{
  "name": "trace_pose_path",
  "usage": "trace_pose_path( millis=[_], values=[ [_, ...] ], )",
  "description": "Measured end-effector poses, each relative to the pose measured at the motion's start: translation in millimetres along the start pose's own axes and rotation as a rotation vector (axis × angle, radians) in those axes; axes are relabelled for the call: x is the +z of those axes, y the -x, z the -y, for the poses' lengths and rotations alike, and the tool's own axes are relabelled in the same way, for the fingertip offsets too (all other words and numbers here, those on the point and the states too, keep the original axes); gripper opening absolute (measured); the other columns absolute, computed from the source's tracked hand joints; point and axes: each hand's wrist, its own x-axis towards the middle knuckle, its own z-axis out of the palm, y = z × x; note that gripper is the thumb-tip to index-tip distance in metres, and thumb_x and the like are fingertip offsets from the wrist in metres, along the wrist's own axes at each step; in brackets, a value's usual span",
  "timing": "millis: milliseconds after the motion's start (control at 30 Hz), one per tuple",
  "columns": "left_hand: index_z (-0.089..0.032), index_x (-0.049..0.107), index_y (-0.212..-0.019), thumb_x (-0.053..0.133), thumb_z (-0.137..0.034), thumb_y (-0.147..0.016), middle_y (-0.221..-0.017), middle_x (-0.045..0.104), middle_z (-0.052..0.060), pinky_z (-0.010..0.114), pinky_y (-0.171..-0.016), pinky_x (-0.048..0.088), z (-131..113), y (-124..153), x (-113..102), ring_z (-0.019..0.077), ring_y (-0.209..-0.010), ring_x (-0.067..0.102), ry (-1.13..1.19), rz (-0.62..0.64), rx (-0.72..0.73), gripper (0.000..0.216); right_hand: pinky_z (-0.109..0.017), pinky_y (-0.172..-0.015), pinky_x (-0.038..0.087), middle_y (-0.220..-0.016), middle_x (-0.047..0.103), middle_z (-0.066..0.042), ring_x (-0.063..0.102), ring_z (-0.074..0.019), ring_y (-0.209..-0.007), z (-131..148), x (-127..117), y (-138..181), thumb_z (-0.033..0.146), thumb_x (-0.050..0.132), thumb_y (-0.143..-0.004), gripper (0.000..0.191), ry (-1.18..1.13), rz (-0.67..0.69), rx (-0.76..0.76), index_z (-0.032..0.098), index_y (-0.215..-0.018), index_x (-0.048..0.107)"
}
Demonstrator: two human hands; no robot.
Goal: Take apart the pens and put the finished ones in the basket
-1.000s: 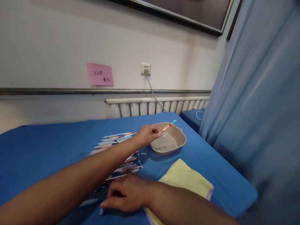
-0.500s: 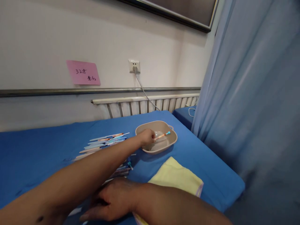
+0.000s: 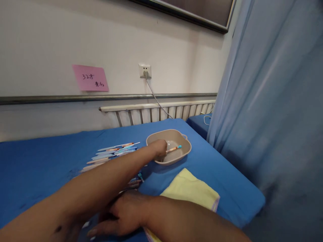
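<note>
My left hand reaches into a beige plastic basin, closed around a slim pen. This pen has an orange printed body and a teal end pointing right, low inside the basin. My right hand lies on the bed under my left forearm, thumb stretched out and apart from its fingers. The forearm hides part of those fingers. Several similar pens in light blue, pink and white lie side by side left of the basin. More pens show between my arms, partly covered.
A folded yellow cloth lies below the basin, partly under my right forearm. The blue bed sheet ends at a rounded edge beside a blue curtain. Behind the bed run a metal rail and a plugged cable.
My left hand has moved slightly, and the pen's teal end has dropped lower into the basin. My right hand stays nearly in place.
</note>
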Motion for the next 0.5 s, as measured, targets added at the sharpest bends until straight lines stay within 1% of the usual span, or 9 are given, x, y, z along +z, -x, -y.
trace_pose_path(
  millis=[100,200,367,500],
  values=[
    [-0.016,0.073,-0.084,0.073,-0.028,-0.055,-0.079,0.071,0.01,0.026,-0.074,0.047,-5.4,-1.0,-1.4,0.0243,-0.081,0.064,-0.02,0.004,-0.011,0.032,-0.022,-0.075,0.045,-0.093,0.069,-0.001,0.061,-0.0164,-0.085,-1.0,1.8,0.4,0.049,0.044,-0.088,0.034,0.007,-0.029,-0.022,0.019,-0.091,0.063],
    [-0.015,0.073,-0.084,0.074,-0.026,-0.054,-0.08,0.071,0.012,0.027,-0.076,0.047,-9.9,-0.9,-2.2,0.0262,-0.083,0.064,-0.034,0.001,-0.014,0.032,-0.022,-0.076,0.045,-0.095,0.069,0.0,0.061,-0.0164,-0.089,-2.9,4.2,-0.5,0.046,0.047,-0.087,0.03,0.006,-0.061,-0.023,0.02,-0.092,0.062],
    [-0.013,0.073,-0.084,0.071,-0.02,-0.057,-0.086,0.071,0.015,0.031,-0.073,0.047,-12.7,0.4,-2.5,0.029,-0.082,0.065,-0.034,-0.025,-0.002,0.029,-0.022,-0.081,0.044,-0.097,0.068,0.0,0.06,-0.0173,-0.095,-5.6,6.8,-2.6,0.044,0.048,-0.087,0.027,0.008,-0.08,-0.05,0.021,-0.093,0.061],
    [-0.013,0.073,-0.084,0.071,-0.025,-0.059,-0.082,0.071,0.015,0.029,-0.072,0.047,-10.0,1.2,-3.6,0.0278,-0.081,0.065,-0.003,-0.067,0.012,0.027,-0.023,-0.08,0.044,-0.1,0.067,0.0,0.059,-0.0176,-0.094,-5.7,5.6,-1.1,0.045,0.047,-0.087,0.029,0.028,-0.098,-0.062,0.022,-0.096,0.062]
  ],
)
